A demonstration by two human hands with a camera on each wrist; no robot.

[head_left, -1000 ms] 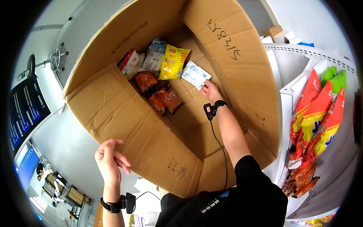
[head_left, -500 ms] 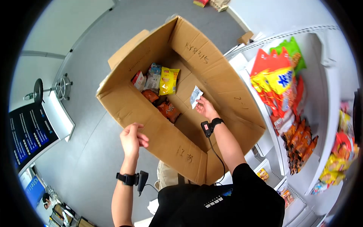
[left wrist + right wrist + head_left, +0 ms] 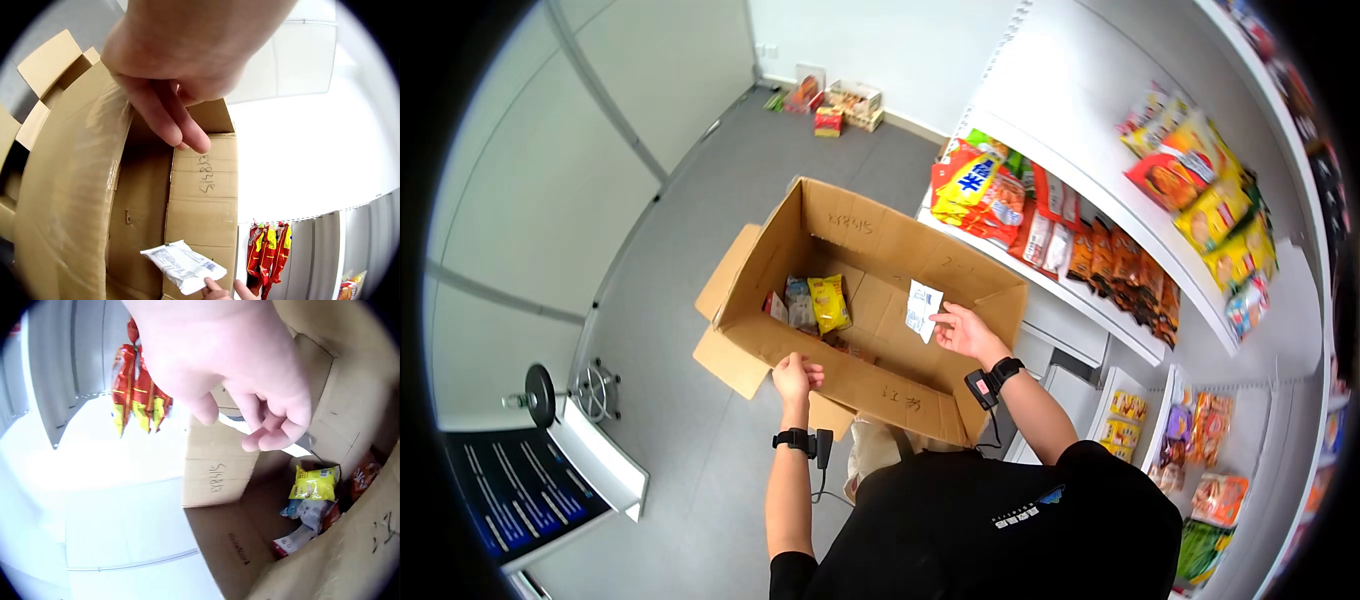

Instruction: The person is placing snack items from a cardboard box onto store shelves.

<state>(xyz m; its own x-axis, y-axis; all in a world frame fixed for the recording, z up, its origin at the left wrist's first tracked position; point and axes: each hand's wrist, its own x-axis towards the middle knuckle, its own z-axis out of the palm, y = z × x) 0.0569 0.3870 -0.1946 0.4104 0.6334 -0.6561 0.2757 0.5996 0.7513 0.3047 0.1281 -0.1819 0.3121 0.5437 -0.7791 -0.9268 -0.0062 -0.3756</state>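
Left hand: empty, fingers loosely curled, beside the near wall of the cardboard box. White packet: over the box opening, its edge pinched by the right hand. Pinch firmly without crushing; hold the packet clear of the walls.

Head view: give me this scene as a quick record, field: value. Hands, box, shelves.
box: cardboard, open-topped, yellow bag and other snack bags inside
right hand: pinches white packet above the box
left hand: holds nothing; near box edge, contact unclear
shelves: white, beside box, stocked with bagged snacks
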